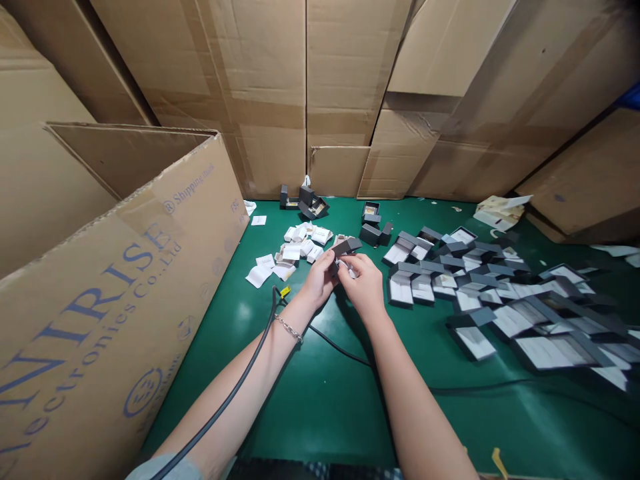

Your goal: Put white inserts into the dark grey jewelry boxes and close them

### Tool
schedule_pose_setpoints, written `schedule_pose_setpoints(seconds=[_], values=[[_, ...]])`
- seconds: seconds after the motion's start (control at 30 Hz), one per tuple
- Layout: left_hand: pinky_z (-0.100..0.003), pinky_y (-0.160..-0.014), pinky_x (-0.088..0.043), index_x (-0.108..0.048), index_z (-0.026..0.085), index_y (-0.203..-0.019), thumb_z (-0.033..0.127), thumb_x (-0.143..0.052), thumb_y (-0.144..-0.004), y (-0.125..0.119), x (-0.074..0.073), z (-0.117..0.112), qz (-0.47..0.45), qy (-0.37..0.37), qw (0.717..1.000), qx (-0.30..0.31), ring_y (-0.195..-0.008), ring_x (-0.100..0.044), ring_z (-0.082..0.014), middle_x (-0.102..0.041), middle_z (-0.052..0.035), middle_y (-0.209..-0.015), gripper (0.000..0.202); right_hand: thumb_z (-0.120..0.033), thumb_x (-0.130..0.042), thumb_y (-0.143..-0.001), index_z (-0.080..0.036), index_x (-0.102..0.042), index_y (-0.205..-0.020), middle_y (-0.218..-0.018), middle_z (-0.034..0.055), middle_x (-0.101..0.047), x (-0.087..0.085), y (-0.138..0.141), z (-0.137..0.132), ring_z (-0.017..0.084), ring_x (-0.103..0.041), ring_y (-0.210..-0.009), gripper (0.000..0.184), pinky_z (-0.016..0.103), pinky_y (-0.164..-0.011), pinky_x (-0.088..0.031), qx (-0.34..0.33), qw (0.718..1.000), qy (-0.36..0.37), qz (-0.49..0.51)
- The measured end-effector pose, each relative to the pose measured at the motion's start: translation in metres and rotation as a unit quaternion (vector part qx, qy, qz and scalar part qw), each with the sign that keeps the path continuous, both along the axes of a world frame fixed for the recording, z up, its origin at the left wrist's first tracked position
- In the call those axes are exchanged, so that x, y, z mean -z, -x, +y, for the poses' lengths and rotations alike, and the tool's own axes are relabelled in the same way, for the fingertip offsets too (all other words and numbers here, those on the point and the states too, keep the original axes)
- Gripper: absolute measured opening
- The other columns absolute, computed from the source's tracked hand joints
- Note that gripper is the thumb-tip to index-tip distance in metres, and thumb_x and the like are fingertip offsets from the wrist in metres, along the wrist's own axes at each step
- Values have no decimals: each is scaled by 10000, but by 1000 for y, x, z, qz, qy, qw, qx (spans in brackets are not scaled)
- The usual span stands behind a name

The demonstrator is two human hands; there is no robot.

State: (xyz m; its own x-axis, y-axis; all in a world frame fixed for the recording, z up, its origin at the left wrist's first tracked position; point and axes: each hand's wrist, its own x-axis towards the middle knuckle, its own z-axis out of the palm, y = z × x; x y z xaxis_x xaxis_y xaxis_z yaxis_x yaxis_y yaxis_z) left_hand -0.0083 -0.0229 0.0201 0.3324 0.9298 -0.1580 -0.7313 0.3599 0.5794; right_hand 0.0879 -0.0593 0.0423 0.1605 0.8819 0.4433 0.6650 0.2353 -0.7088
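Over the middle of the green table, my left hand (320, 279) is closed round a small dark grey gift box (347, 247) with its lid raised. My right hand (363, 283) meets it from the other side, fingers pinched at the box's opening; something pale shows by the fingertips, too small to name. Just beyond and left of my hands lies a loose pile of small white cards and white packets (299, 245). Behind the hands, two more dark boxes (371, 233) stand with their lids up.
Many open dark boxes with white linings (470, 280) cover the right side. A large printed carton (165, 267) stands at left, and cardboard sheets (270, 87) wall off the back. A black cable (240, 380) crosses my left arm. Scrap packaging (500, 212) lies at back right.
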Motion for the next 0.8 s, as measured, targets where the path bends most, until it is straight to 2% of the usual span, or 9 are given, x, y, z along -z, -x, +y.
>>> schedule_pose_setpoints(seconds=[0.17,0.3,0.43,0.7,0.8], values=[[-267,-749,-478,-642,166,-952,286,-596,-792,-1,-1,0,2,-12,1000,-2,-796,-623,-143,-669,-47,-915,206,-271,-509,-786,-225,-666,-888,-940,38,-657,0,-1,0,192,-594,-876,192,326,-788,-463,-9,1000,-10,2],[-266,-757,-470,-634,146,-972,275,-583,-806,-1,-1,0,-4,-1,1000,-20,-747,-612,-129,-659,-41,-857,216,-273,-507,-800,-215,-628,-874,-896,30,-659,0,-1,-1,184,-584,-825,153,322,-764,-454,-20,1000,-13,-8],[-244,-739,-461,-631,134,-956,252,-583,-809,0,-1,0,-13,1,999,-30,-710,-596,-110,-648,-32,-814,195,-279,-499,-814,-225,-634,-834,-895,33,-660,-1,-1,-1,188,-587,-857,147,325,-771,-453,-37,999,-21,-3],[-251,-738,-471,-636,158,-977,274,-599,-791,-1,-4,-2,14,-15,1000,-18,-817,-618,-142,-669,-55,-933,223,-285,-534,-800,-226,-676,-802,-900,32,-658,1,0,1,183,-591,-866,154,327,-796,-451,-20,999,-15,22],[-228,-695,-469,-636,163,-968,261,-610,-784,0,-7,-5,31,-15,999,-12,-795,-615,-131,-671,-49,-927,210,-303,-551,-791,-222,-698,-803,-922,46,-644,3,1,2,187,-591,-878,168,328,-803,-454,4,999,-5,36]])
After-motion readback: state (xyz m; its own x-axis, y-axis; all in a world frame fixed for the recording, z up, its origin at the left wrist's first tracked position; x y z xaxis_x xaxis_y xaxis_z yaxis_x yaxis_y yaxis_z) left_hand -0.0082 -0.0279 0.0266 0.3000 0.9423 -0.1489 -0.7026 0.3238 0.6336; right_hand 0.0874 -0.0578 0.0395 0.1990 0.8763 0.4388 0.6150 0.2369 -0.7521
